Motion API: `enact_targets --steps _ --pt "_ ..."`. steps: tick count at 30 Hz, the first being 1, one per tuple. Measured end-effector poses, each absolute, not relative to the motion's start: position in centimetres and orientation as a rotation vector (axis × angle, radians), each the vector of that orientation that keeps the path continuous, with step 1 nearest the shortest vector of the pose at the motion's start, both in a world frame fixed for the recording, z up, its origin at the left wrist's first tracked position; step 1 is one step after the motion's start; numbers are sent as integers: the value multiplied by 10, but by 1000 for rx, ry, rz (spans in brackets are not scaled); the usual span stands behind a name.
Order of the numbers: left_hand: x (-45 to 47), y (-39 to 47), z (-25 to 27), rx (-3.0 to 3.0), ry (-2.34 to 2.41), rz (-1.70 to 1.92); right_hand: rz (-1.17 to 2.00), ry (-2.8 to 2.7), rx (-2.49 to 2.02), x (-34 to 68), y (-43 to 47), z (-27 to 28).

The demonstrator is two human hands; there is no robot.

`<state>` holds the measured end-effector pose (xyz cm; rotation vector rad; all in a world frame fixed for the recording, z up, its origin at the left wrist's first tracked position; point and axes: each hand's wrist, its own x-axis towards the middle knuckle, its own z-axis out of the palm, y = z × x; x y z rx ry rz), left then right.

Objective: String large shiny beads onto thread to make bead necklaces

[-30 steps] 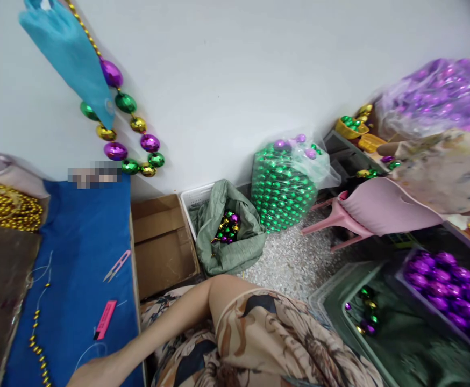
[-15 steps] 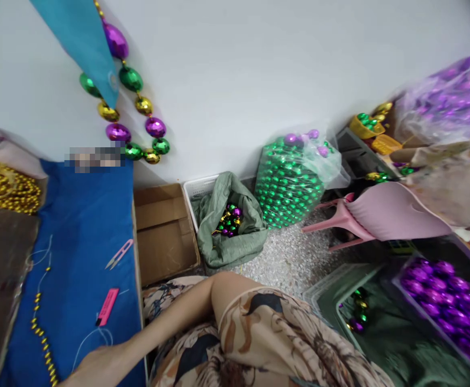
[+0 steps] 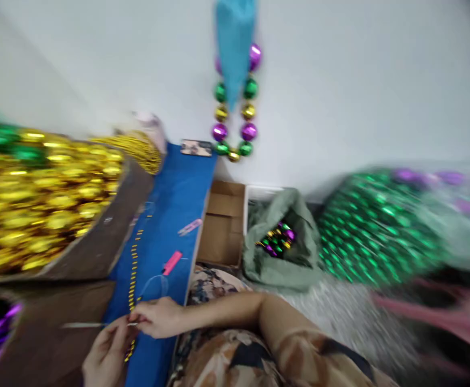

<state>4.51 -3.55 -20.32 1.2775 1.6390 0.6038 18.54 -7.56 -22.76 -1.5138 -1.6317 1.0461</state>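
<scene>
My left hand (image 3: 106, 352) and my right hand (image 3: 159, 317) meet over the front part of the blue tabletop (image 3: 154, 355). Both are closed in a pinch at the clear cord of a strand of small gold beads (image 3: 133, 269). A short whitish bit shows between the fingertips, too blurred to name. A thin pale line sticks out leftward past my left hand. The bead strand runs from the hands up along the tabletop's left side, and a few beads hang below. Beyond my right hand lie a pink box-cutter-like tool (image 3: 172, 263) and pink thread snips (image 3: 190, 227).
Large gold beads fill a box (image 3: 49, 209) on the left. A phone (image 3: 196, 148) lies at the tabletop's far end. Right of the table are a cardboard box (image 3: 221, 236), a green sack (image 3: 283, 277) with beads and a bag of green beads (image 3: 376, 231). A big bead necklace (image 3: 249, 131) hangs above.
The view has swung left, bringing the gold bead box and my left hand into sight. My right hand, earlier cut off at the bottom edge, now meets the left at the bead strand.
</scene>
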Motion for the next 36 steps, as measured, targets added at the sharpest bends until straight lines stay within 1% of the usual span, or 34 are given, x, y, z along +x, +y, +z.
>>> enact_targets --steps 3,7,15,23,27,30,33,36 --pt "48 -40 -203 1032 1477 646 968 -1597 -1517 185 -81 -230" --pt "49 -43 -207 1036 1403 703 879 -1706 -1439 185 -77 -243" --pt "29 -70 -213 1023 1519 834 709 -1831 -1295 209 -78 -257" --pt "-3 -115 -239 1148 1608 949 520 -2087 -1155 231 -81 -281" --pt "-11 -135 -242 1191 1637 936 430 -2170 -1149 231 -78 -284" --pt "-12 -148 -237 1243 1704 860 406 -2254 -1158 231 -72 -289" --pt "-1 -168 -231 1267 1740 797 407 -2374 -1170 239 -70 -301" --pt "9 -187 -235 1155 1741 843 372 -2501 -1163 249 -61 -317"
